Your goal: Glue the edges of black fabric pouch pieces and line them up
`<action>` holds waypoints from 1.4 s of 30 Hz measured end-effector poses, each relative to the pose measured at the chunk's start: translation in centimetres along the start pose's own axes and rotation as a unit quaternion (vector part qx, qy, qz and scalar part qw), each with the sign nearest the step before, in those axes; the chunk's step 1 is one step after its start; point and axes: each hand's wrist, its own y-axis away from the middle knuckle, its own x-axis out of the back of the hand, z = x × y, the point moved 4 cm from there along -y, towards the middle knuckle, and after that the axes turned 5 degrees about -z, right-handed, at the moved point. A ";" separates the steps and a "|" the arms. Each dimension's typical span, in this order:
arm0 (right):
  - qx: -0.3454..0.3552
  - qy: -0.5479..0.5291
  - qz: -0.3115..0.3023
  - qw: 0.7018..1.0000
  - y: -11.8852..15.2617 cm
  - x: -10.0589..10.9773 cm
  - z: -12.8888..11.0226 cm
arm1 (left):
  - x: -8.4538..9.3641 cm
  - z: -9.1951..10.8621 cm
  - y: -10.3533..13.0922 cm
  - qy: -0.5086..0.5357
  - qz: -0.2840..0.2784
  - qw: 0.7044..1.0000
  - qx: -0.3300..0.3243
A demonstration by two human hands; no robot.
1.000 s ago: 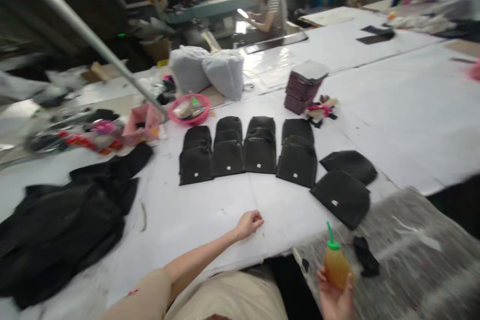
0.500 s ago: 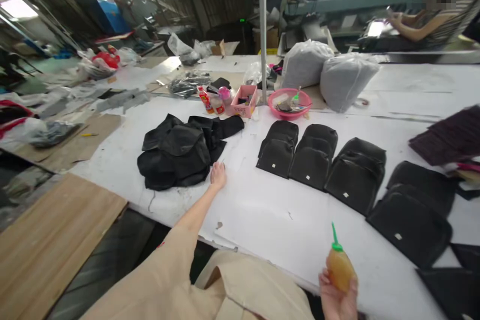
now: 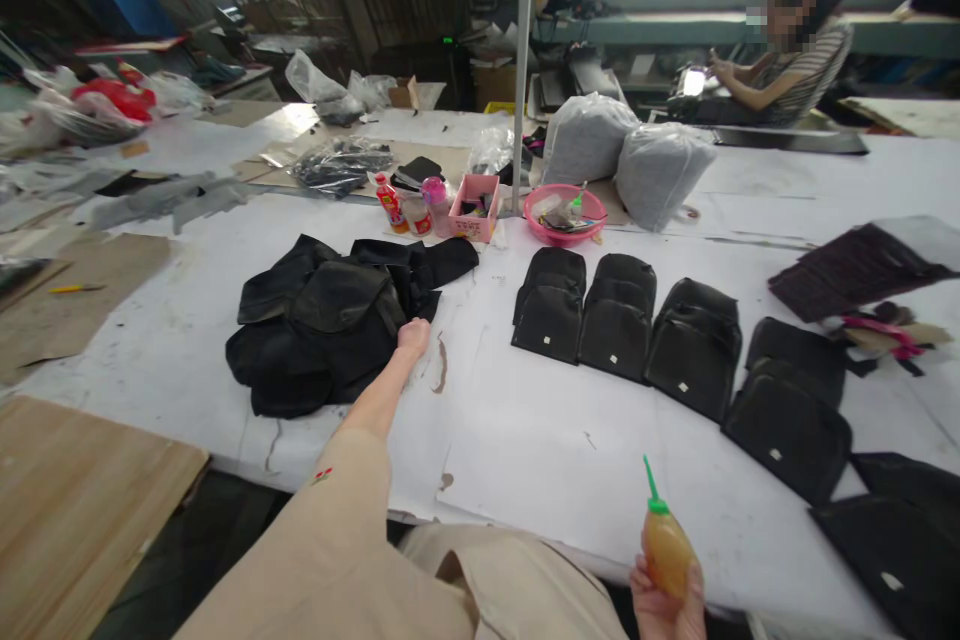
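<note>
My right hand [image 3: 667, 600] is wrapped round a squeeze bottle [image 3: 667, 550] of amber liquid, its thin green nozzle pointing up. My left hand [image 3: 413, 336] is closed at the right edge of a heap of black leather-like pieces [image 3: 322, 320]; whether a piece is between its fingers is hidden. To the right, several pairs of overlapping black panels [image 3: 688, 350] lie in a curved row on the white tabletop [image 3: 525, 450]. Each front panel bears a small white mark near its lower edge.
Behind the heap stand a red-capped bottle [image 3: 391, 204], a pink box [image 3: 475, 208] and a pink basin [image 3: 564, 216]. A metal pole [image 3: 523, 70] rises beside them. Stuffed whitish bags [image 3: 664, 175] sit behind. Dark folded material [image 3: 862, 270] lies right. A person [image 3: 787, 70] sits beyond the table.
My view has turned to the right. My left hand has shifted left to the heap's edge, uncovering a brown stain on the table. The squeeze bottle is still in my right hand.
</note>
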 end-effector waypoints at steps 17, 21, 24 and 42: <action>-0.060 0.030 -0.042 0.997 -2.3 -7.3 -0.5 | -10.5 15.9 22.1 0.325 -0.167 0.926 -0.094; -0.061 0.022 -0.042 0.997 -1.7 -7.3 -1.0 | -10.3 18.6 21.5 0.416 -0.171 0.872 -0.193; -0.055 0.016 -0.026 0.998 -1.4 -6.5 -1.3 | -9.1 15.9 21.2 0.253 -0.136 0.906 -0.312; -0.030 0.005 -0.009 0.999 -0.8 -4.5 0.4 | -11.9 15.7 23.8 0.088 -0.218 0.892 -0.385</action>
